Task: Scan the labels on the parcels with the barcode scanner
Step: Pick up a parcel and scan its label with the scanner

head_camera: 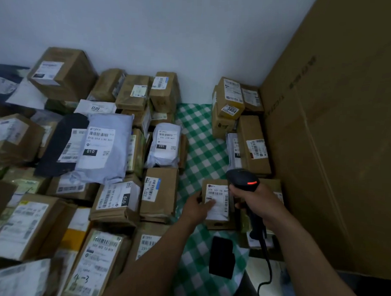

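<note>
Both forearms reach in from the lower edge of the frame toward the lower right centre. The left hand (195, 207) comes up from the bottom middle with the wrist nearly straight. Its grip is closed on a small brown parcel (219, 225): the fingers curl at the parcel's left edge and the thumb lies flat across the white label (218, 194). The parcel sits on a green-and-white checked cloth (201, 148), label side up, just below centre right of the frame.

The right hand (258, 202) enters from the lower right, forearm angled up and to the left, knuckles toward the camera. Its grip is wrapped tight round the handle of the black barcode scanner (242, 177). The scanner's head is just above the parcel's upper right corner, close to the label, and a red light (252, 183) glows on its back. Its cable (266, 258) drops from the handle to the bottom of the frame.

A flat black object (221, 257) lies on the cloth below the parcel, between the two forearms. A dense pile of parcels (159, 191), boxes and poly bags with labels up, fills the left half. A smaller stack (252, 145) stands at upper right of the cloth, against a large cardboard box (334, 152) along the right edge. A pale wall (150, 24) spans the top.
</note>
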Demonstrator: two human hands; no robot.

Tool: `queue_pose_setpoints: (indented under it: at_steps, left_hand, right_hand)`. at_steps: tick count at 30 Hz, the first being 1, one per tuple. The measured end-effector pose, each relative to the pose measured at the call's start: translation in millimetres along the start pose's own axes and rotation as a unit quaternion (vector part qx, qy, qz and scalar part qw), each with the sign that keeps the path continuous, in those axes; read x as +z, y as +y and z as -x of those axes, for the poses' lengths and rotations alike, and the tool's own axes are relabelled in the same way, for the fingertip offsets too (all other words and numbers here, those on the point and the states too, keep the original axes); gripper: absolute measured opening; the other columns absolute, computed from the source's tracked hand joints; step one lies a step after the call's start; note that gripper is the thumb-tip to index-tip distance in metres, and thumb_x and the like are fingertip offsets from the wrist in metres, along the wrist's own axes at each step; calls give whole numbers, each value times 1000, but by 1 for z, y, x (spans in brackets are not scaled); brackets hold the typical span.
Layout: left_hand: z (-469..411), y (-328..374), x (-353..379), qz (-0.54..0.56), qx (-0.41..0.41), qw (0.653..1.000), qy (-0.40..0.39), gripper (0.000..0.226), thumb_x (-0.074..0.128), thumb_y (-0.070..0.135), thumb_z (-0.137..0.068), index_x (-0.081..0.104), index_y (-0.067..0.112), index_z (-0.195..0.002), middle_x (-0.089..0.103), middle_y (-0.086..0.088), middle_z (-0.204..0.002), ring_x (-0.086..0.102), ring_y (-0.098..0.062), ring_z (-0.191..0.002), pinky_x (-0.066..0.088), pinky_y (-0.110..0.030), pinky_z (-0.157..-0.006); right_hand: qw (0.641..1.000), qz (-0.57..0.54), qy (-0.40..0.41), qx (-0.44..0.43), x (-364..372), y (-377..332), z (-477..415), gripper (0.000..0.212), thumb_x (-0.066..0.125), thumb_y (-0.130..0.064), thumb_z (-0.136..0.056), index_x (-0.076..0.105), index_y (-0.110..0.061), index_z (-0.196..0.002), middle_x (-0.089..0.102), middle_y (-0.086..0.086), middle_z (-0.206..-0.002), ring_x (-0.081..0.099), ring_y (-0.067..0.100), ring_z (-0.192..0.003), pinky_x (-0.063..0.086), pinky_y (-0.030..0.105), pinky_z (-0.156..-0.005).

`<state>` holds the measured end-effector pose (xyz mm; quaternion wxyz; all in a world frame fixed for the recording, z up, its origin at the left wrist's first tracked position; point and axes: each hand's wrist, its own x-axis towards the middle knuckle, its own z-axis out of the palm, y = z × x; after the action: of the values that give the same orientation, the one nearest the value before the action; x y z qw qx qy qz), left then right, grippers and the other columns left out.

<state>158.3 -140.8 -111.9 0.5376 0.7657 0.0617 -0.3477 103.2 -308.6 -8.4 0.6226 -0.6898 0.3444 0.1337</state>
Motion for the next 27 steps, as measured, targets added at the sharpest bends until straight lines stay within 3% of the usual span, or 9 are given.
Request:
queue_pose_setpoints:
  at_steps: [2, 7, 10, 13, 18, 22, 27]
  left_hand:
    - [3, 4, -8, 17, 23, 1000, 6, 16, 70, 23, -96, 66, 33, -108, 72, -2, -121, 70, -17, -105, 58, -40, -96]
    - [24, 36, -29, 54, 131, 987, 71, 29, 67, 34, -98, 63, 33, -127, 69, 18, -115, 64, 4, -104, 50, -14, -81]
    - [39, 52, -39, 72, 175, 978, 86, 36, 68, 36, -98, 61, 37, -133, 70, 21, -118, 64, 9, -106, 52, -12, -84]
    - [47, 59, -49, 85, 195, 975, 65, 45, 75, 26, -94, 58, 34, -135, 72, 20, -117, 67, 7, -105, 55, -15, -84]
    - [41, 63, -58, 120, 226, 961, 103, 65, 78, 15, -90, 50, 37, -144, 71, 19, -122, 68, -2, -112, 57, -33, -95]
    - [20, 84, -63, 131, 258, 947, 141, 72, 75, 10, -92, 41, 32, -152, 68, 14, -129, 66, -2, -116, 57, -36, -99]
    - [-13, 106, -69, 99, 276, 935, 201, 82, 75, 13, -92, 30, 22, -160, 64, 8, -136, 63, -8, -121, 54, -36, -103]
  right_hand:
    - [1000, -1, 16, -24, 5, -1, 3, 18, 77, -31, -92, 74, -26, -109, 78, 1, -93, 70, 10, -74, 51, 25, -63]
    - [993, -26, 68, -98, 21, -13, 10, 38, 80, -41, -87, 65, -40, -122, 72, -16, -110, 66, 7, -102, 56, 41, -94]
    - [988, -45, 52, -141, 32, -21, 20, 22, 77, -35, -91, 70, -43, -111, 75, -21, -104, 69, 2, -97, 59, 39, -89]
    - [981, -36, 51, -182, 37, -32, 26, 19, 75, -31, -93, 71, -40, -110, 75, -22, -98, 68, -3, -91, 54, 31, -81]
    - [979, -27, -10, -202, 38, -61, 34, 25, 76, -28, -93, 69, -43, -112, 75, -19, -107, 69, -4, -96, 55, 22, -79]
    - [976, 13, 1, -218, 39, -81, 37, 28, 76, -30, -93, 65, -38, -117, 75, -13, -106, 72, 3, -88, 56, 23, -72]
    - [982, 34, -61, -177, 38, -104, 40, 24, 72, -33, -96, 67, -33, -120, 79, -3, -95, 75, 16, -76, 57, 36, -71]
